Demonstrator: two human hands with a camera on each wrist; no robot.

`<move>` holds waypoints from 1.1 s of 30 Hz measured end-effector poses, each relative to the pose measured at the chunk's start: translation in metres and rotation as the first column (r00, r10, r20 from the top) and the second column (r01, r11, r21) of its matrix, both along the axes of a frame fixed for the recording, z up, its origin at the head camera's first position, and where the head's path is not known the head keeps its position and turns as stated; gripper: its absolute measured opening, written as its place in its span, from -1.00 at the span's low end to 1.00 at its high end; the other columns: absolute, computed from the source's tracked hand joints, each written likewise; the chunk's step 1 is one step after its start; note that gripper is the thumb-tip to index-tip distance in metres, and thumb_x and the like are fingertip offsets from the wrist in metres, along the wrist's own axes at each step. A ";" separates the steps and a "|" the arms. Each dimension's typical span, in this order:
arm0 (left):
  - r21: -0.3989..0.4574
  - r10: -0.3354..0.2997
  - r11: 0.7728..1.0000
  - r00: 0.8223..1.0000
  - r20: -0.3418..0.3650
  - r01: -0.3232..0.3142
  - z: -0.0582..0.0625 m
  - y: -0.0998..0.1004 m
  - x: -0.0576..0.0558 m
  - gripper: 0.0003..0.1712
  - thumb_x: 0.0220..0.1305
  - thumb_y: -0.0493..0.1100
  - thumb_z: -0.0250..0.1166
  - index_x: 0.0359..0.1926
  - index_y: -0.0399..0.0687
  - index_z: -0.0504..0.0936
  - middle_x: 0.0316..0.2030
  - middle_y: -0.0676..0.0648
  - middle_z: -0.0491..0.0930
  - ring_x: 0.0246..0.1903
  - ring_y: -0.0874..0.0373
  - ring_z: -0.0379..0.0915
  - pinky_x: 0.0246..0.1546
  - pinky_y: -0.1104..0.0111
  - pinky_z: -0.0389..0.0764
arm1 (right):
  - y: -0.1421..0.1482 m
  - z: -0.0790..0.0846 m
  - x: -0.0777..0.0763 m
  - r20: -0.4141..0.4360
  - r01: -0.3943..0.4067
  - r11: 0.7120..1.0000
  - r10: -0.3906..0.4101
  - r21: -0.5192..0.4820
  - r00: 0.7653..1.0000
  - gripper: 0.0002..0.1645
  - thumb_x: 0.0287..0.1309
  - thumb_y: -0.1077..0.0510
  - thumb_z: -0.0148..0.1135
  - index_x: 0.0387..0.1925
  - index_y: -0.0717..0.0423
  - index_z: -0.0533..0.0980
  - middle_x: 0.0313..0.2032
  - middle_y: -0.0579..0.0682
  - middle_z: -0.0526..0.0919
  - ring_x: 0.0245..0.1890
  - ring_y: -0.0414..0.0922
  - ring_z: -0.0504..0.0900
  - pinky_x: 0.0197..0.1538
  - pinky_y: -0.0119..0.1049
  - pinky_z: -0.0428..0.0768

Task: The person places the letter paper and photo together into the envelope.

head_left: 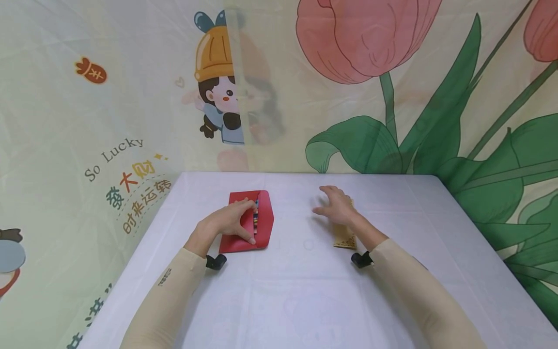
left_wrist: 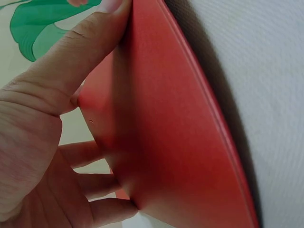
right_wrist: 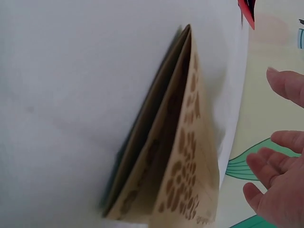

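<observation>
My left hand (head_left: 228,218) grips a red envelope (head_left: 265,220) on the left half of the table, thumb at its near edge and fingers toward the far one. Its pointed flap lies unfolded to the right, and a strip of multicoloured contents (head_left: 255,220) shows in the slit. Seen closely in the left wrist view, the red paper (left_wrist: 175,118) bows between thumb and fingertips. My right hand (head_left: 337,207), empty with fingers spread, hovers over a gold-tan folded paper (head_left: 345,238). The right wrist view shows that paper's layers (right_wrist: 190,166) fanned apart, with brown patterning on them.
A white cloth covers the table (head_left: 279,300). Behind its far edge hangs a printed backdrop (head_left: 274,97) with tulips and a cartoon figure. Black camera mounts (head_left: 215,262) sit at both wrists, close over the cloth.
</observation>
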State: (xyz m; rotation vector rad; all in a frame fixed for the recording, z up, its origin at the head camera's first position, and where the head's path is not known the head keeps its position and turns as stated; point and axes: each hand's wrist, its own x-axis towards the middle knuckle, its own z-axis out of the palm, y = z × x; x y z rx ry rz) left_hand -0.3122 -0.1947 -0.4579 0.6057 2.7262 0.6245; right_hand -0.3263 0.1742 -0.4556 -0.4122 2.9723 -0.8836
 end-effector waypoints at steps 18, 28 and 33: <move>-0.015 0.005 1.000 1.000 0.003 -0.005 0.000 0.001 0.001 0.02 -0.20 0.29 0.72 0.29 0.24 0.44 0.59 -0.10 0.16 0.61 -0.09 -0.02 0.19 -0.05 0.66 | 0.025 -0.007 0.005 -0.001 0.040 0.999 -0.040 0.008 0.999 -0.06 0.33 -0.01 0.39 0.53 0.30 0.20 0.50 0.38 0.24 0.51 0.37 0.17 0.50 0.43 0.05; -0.019 0.005 1.000 1.000 -0.004 -0.005 -0.001 0.001 0.001 0.03 -0.21 0.30 0.72 0.29 0.24 0.44 0.57 -0.09 0.20 0.61 -0.08 -0.02 0.16 -0.04 0.68 | 0.038 -0.013 0.006 -0.007 0.067 0.997 -0.067 0.032 0.998 -0.06 0.26 0.06 0.45 0.52 0.29 0.23 0.50 0.37 0.25 0.51 0.37 0.19 0.50 0.42 0.09; -0.018 0.003 1.000 1.000 -0.005 -0.003 -0.001 0.000 0.000 0.04 -0.22 0.30 0.72 0.29 0.25 0.44 0.57 -0.09 0.19 0.60 -0.08 -0.01 0.15 -0.03 0.69 | 0.046 -0.014 0.009 -0.008 0.078 0.997 -0.078 0.024 0.997 -0.06 0.25 0.06 0.45 0.51 0.32 0.23 0.49 0.40 0.26 0.50 0.39 0.19 0.48 0.45 0.09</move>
